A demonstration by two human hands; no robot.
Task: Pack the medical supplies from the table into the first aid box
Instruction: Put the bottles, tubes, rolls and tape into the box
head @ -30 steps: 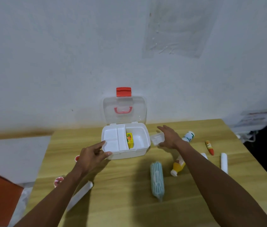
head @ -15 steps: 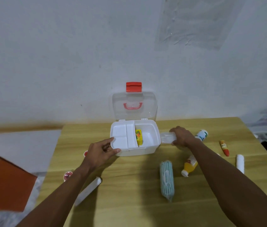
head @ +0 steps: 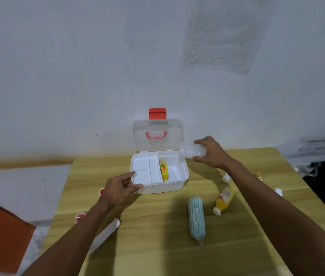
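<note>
The right hand point(head: 210, 152) grips a small clear plastic case point(head: 192, 151) in the air, just beside the far right corner of the open first aid box point(head: 163, 185). The box stands near the far edge of the table point(head: 157, 246). The left hand point(head: 120, 188) pinches the box's near left corner. Judging the step: brace the box, bring the case over the open right compartment beside the yellow carton point(head: 163, 171), and lower it flat, clear of the upright lid.
</note>
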